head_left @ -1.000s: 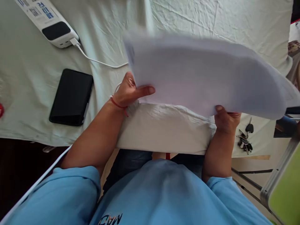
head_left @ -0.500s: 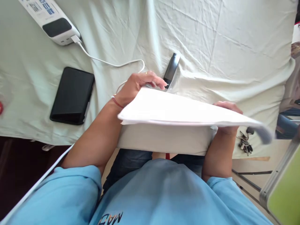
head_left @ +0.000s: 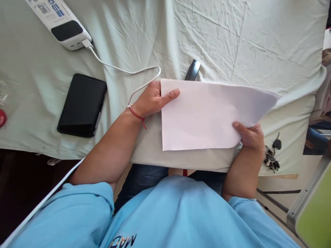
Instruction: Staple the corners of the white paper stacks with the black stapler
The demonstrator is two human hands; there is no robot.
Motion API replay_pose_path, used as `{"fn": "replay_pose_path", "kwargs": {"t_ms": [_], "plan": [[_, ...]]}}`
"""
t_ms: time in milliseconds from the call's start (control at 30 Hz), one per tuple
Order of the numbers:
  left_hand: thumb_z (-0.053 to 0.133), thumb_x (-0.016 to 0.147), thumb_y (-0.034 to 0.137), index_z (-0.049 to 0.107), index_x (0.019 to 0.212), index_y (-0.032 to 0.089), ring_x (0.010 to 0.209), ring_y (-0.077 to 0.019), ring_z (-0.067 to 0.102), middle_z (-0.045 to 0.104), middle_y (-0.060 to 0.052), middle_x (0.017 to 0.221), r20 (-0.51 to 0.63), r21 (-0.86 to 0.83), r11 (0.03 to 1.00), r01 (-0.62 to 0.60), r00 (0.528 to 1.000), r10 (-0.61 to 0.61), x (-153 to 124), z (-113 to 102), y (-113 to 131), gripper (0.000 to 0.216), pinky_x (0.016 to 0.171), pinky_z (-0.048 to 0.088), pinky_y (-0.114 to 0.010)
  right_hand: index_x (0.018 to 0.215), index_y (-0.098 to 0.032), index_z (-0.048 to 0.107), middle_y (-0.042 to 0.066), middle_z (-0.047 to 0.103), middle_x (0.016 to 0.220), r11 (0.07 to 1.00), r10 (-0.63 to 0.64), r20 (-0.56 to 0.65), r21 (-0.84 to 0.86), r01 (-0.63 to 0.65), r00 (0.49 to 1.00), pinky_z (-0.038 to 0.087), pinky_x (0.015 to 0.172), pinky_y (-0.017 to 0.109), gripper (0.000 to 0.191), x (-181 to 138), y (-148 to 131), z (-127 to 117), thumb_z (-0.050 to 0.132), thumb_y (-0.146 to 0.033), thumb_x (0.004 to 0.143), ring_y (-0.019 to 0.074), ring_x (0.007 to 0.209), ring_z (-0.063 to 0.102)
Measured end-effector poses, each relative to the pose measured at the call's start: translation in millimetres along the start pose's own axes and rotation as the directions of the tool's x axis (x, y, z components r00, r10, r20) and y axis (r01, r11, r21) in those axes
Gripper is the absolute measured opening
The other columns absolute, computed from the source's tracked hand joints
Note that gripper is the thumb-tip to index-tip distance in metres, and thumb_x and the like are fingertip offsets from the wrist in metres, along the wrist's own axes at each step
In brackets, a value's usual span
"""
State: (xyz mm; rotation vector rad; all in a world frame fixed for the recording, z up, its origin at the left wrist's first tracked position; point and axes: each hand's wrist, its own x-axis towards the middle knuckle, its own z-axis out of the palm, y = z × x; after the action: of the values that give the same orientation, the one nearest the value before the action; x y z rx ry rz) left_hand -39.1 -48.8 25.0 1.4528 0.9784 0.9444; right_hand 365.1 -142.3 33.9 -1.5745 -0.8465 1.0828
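Observation:
White sheets of paper (head_left: 199, 115) lie between my two hands, low over the cloth at the table's near side. My left hand (head_left: 155, 100) grips their left edge, thumb on top and fingers underneath. On the lower right, my right hand (head_left: 250, 136) holds them the same way, and the right end curls upward. How many sheets there are I cannot tell. Just beyond the paper's upper edge, a dark, glossy stapler-like object (head_left: 193, 70) shows only its far end; the rest is hidden beneath the paper.
A black tablet or large phone (head_left: 81, 105) lies at left. Behind it, a white power bank (head_left: 67, 32) has a white cable (head_left: 124, 71) running toward my left wrist. Keys (head_left: 271, 158) rest near the right front edge. A green-panelled, metal-framed board (head_left: 314, 203) stands at lower right.
The paper has come down from a raised, edge-on tilt to lie flatter, covering most of the dark object. My left thumb now presses on top; my right hand has shifted into view beside it.

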Motion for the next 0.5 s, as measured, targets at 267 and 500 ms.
{"fn": "replay_pose_path", "kwargs": {"t_ms": [267, 500], "plan": [[0.081, 0.099, 0.048, 0.088, 0.126, 0.018, 0.087, -0.0212, 0.075, 0.084, -0.007, 0.101, -0.008, 0.174, 0.984, 0.028, 1.0, -0.027, 1, -8, -1, 0.041, 0.076, 0.061, -0.03, 0.084, -0.021, 0.084, 0.001, 0.085, 0.085, 0.972, 0.192, -0.049, -0.125, -0.197, 0.98, 0.069, 0.06, 0.031, 0.066, -5, -10, -14, 0.123, -0.051, 0.04, 0.0197, 0.074, 0.077], [0.07, 0.098, 0.037, 0.093, 0.11, 0.017, 0.081, -0.0183, 0.073, 0.078, 0.0, 0.078, 0.062, 0.454, 0.891, 0.016, 0.997, -0.049, 0, -6, 8, 0.034, 0.086, 0.061, -0.03, 0.08, -0.02, 0.089, 0.006, 0.085, 0.082, 0.896, 0.313, 0.053, -0.346, -0.277, 0.948, 0.065, 0.057, 0.032, 0.071, -6, -25, -23, 0.118, -0.073, 0.044, 0.02, 0.067, 0.073]]}}
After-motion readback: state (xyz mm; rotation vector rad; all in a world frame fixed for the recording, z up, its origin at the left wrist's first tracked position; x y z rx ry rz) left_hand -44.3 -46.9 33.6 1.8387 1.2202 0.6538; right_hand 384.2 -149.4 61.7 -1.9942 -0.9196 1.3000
